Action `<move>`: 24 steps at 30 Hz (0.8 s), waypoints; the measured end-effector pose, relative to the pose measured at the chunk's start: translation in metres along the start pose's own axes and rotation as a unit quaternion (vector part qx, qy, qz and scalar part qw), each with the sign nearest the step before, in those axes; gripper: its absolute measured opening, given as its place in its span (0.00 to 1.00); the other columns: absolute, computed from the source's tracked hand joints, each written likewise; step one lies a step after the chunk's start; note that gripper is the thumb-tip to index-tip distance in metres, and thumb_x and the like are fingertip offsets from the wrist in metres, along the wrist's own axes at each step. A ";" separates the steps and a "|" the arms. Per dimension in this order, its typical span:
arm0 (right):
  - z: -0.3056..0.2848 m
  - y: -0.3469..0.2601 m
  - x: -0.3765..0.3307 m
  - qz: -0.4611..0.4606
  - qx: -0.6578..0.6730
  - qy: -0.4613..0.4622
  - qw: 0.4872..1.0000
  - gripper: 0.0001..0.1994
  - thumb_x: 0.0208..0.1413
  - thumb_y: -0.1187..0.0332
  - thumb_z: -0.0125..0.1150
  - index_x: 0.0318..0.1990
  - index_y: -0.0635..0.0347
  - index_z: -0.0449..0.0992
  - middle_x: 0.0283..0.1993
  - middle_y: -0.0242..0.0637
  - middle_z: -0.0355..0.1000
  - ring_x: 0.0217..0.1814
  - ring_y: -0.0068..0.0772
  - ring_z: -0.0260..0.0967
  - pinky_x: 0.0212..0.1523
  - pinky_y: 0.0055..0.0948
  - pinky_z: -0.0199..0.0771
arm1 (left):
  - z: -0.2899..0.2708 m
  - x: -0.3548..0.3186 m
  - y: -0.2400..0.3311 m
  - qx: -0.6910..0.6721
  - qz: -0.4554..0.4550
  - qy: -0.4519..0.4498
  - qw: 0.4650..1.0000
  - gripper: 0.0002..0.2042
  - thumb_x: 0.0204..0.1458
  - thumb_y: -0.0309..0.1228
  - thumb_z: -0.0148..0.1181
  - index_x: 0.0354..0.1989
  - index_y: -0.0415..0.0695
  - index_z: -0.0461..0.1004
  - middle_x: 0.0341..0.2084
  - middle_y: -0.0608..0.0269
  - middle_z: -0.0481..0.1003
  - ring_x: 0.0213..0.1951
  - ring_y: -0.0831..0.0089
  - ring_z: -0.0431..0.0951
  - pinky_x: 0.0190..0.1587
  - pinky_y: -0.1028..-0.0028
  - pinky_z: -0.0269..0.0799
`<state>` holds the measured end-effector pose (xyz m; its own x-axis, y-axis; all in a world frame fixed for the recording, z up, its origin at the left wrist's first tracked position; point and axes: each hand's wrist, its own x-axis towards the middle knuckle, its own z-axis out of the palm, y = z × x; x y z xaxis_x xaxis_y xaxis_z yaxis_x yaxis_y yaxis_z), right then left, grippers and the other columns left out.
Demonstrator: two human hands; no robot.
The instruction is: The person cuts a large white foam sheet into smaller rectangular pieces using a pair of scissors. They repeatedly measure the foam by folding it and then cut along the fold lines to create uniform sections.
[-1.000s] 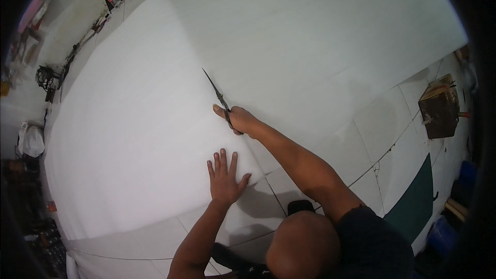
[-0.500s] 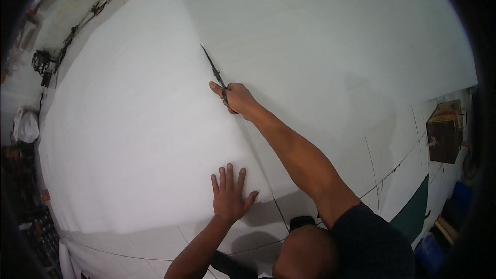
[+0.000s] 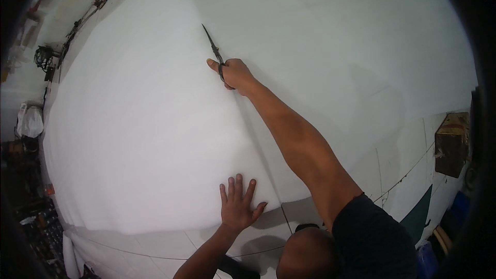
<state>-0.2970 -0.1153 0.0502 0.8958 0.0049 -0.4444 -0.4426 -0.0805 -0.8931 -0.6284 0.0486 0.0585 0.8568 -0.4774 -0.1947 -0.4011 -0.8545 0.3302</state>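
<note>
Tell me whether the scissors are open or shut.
Shut, or nearly: the scissors in the right hand show their blades as one narrow point.

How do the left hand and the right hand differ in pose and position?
The left hand is spread and palm down, while the right hand is closed around the handles of dark scissors. The left hand holds nothing; the right hand holds the scissors. The left hand is at the near edge of the bright white sheet, whereas the right hand is farther out. Both are bare.
</note>
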 end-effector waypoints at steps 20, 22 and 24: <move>0.008 -0.020 0.057 -0.010 0.059 -0.022 0.998 0.31 0.54 0.38 0.61 0.16 0.56 0.67 0.13 0.34 0.64 0.14 0.27 0.61 0.18 0.34 0.62 | -0.055 0.052 -0.021 -0.066 -0.042 0.083 0.993 0.28 0.45 0.38 0.67 0.56 0.41 0.70 0.51 0.46 0.71 0.53 0.48 0.70 0.59 0.46 0.58; 0.006 -0.020 0.060 -0.016 0.048 -0.027 0.998 0.31 0.54 0.38 0.62 0.15 0.56 0.67 0.13 0.34 0.64 0.13 0.27 0.60 0.17 0.34 0.62 | -0.070 0.123 -0.062 -0.069 -0.116 0.260 0.956 0.23 0.53 0.36 0.61 0.55 0.36 0.70 0.50 0.42 0.72 0.54 0.46 0.70 0.58 0.53 0.62; -0.001 -0.011 0.067 -0.014 0.057 -0.015 0.998 0.31 0.54 0.38 0.63 0.15 0.57 0.67 0.12 0.34 0.63 0.12 0.27 0.60 0.17 0.34 0.61 | -0.095 0.197 -0.082 -0.034 -0.113 0.325 0.938 0.25 0.60 0.40 0.55 0.61 0.37 0.66 0.60 0.39 0.65 0.64 0.44 0.61 0.65 0.50 0.54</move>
<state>-0.2323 -0.1154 0.0300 0.9074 0.0360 -0.4187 -0.4198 0.0344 -0.9069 -0.3957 0.0438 0.0806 0.9428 -0.0401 0.3309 -0.1822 -0.8934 0.4108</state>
